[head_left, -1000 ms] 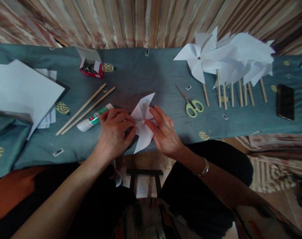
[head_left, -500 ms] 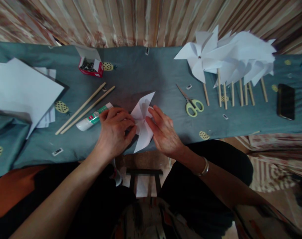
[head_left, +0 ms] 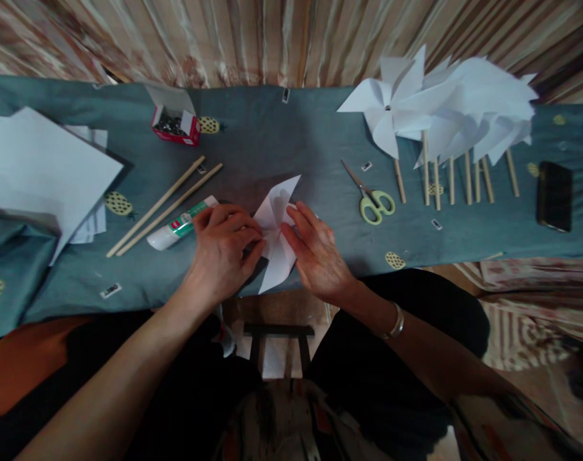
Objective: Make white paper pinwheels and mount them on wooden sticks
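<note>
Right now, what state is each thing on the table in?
Folded paper, blades curled inward, left hand and right hand touching it.
Red box, open, flap up.
Glue stick, on its side.
Scissors, blades closed.
White pinwheels, assembled, overlapping.
Wooden sticks, loose, side by side.
Phone, screen dark.
Paper sheets, loosely stacked.

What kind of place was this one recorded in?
Probably a room in a home, used for paper crafts: a draped curtain behind, a pineapple-print tablecloth, and white paper pinwheels on sticks near green-handled scissors.
</note>
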Action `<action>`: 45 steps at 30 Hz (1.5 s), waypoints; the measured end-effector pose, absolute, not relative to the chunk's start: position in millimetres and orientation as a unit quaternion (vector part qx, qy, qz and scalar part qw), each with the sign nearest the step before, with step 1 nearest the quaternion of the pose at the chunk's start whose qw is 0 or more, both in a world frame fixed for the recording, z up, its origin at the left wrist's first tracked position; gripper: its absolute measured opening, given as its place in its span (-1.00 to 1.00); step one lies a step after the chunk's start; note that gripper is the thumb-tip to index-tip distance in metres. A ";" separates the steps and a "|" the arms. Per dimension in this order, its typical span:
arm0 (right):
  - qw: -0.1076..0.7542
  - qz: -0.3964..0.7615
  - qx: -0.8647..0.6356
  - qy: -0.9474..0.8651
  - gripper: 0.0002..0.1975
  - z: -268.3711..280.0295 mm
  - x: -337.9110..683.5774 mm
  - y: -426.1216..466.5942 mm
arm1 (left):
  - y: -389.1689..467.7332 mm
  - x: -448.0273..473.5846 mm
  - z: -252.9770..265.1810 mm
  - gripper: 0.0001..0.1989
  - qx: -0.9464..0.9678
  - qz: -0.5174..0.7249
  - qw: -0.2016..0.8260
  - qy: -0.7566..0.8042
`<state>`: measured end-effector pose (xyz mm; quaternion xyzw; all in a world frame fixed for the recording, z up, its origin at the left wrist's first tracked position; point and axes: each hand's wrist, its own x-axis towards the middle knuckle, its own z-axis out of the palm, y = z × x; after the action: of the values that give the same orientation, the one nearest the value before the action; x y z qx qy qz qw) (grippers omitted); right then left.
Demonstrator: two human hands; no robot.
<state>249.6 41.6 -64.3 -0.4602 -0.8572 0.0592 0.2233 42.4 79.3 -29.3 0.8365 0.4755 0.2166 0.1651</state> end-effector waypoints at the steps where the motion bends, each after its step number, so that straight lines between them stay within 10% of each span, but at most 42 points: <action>1: 0.229 0.054 -0.456 -0.858 -0.51 -64.6 249.6 41.7 | 79.4 42.5 -29.8 -0.81 0.836 0.220 0.165 0.475; 45: 0.233 0.022 -0.453 -0.860 -0.63 -68.8 248.2 43.9 | 76.1 41.2 -29.7 -0.84 0.831 0.258 0.149 0.470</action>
<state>248.2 43.9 -68.8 -0.4528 -0.8604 0.0222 0.2328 41.2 76.1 -29.7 0.8309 0.4697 0.2585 0.1487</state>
